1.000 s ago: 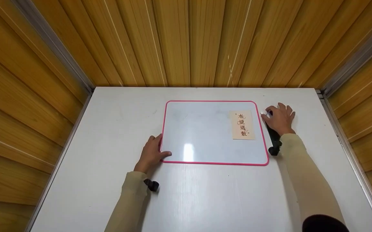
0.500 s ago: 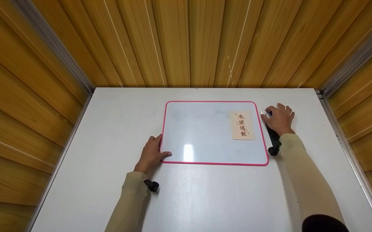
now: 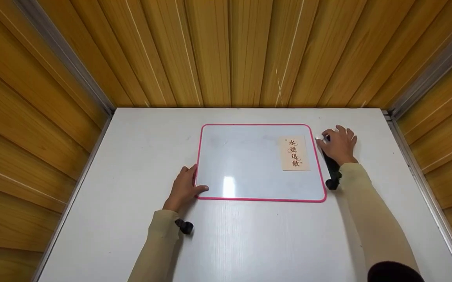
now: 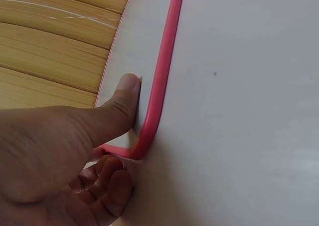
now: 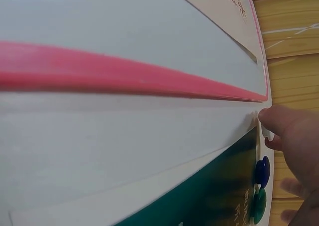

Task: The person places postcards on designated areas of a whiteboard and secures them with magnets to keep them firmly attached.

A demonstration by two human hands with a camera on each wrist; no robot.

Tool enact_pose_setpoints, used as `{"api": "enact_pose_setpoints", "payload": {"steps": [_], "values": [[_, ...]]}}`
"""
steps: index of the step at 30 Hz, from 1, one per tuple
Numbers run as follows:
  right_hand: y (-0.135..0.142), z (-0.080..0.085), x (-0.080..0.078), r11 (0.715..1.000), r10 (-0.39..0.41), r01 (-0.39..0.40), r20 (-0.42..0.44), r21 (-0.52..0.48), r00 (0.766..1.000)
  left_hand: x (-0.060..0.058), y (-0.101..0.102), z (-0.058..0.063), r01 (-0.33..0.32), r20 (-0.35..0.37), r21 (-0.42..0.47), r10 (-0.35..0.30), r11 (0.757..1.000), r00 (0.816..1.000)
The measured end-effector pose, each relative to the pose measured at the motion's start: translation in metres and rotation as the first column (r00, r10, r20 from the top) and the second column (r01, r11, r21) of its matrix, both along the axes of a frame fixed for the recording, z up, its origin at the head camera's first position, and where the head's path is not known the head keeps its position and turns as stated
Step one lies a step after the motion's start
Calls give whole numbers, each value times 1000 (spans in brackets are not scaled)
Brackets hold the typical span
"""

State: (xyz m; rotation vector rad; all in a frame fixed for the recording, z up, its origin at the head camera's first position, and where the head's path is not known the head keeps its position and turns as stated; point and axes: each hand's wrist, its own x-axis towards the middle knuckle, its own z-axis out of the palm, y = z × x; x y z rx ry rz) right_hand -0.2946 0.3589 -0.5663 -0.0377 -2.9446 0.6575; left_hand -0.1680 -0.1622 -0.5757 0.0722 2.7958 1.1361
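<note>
A whiteboard (image 3: 245, 164) with a pink frame lies flat on the table. My left hand (image 3: 182, 188) grips its near left corner, thumb (image 4: 119, 104) on the board's face and fingers curled at the edge. Beyond the right edge, my right hand (image 3: 340, 145) pinches a small white piece (image 5: 265, 131), apparently a round magnet, between thumb and index finger. A blue magnet (image 5: 263, 172) and a green magnet (image 5: 259, 206) lie close beside that hand. On the board's right side sits a cream card (image 3: 294, 153) with brown Chinese characters.
A dark green card (image 5: 199, 186) with a pale border lies right of the board, partly hidden by my right hand and wrist in the head view. The white table (image 3: 151, 137) meets wood-patterned walls (image 3: 210, 55) at the back and sides. Both wrists wear black camera mounts.
Both hands keep their places and holds. The head view has tilted very slightly, so the table and board sit a little lower in it.
</note>
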Motion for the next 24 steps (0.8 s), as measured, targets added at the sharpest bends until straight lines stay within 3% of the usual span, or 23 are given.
{"api": "enact_pose_setpoints", "payload": {"steps": [24], "values": [[-4,11,2,999,17,-19,-39,-32,999,1,-2,-1,30,-32,-36,-31,999,999]]}}
